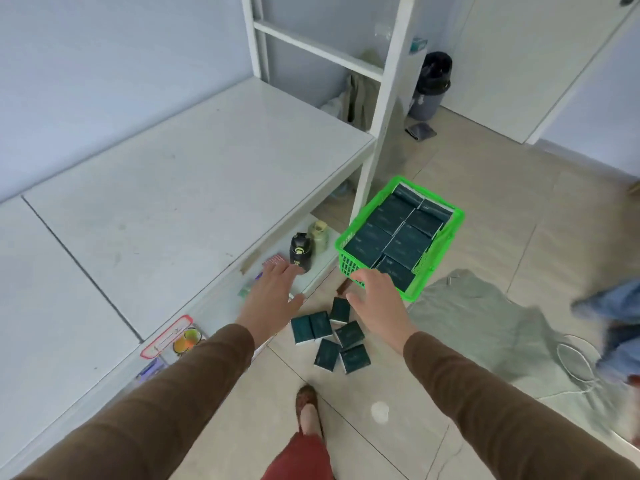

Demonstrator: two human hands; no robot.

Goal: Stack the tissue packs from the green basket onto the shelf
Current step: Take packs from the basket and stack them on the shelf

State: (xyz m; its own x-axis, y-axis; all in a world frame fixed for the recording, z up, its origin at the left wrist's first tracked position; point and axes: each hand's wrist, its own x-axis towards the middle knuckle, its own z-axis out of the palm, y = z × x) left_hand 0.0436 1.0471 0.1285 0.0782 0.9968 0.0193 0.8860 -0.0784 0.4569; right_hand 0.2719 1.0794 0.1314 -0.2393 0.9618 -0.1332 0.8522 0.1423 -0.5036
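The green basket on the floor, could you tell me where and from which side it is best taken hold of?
Probably by its long rims, one hand per side. The green basket sits level on the floor, packed with dark tissue packs, so one-sided lifting might tip it. The right hand is already at the near corner; the left hand hovers over the low shelf. Come from above.
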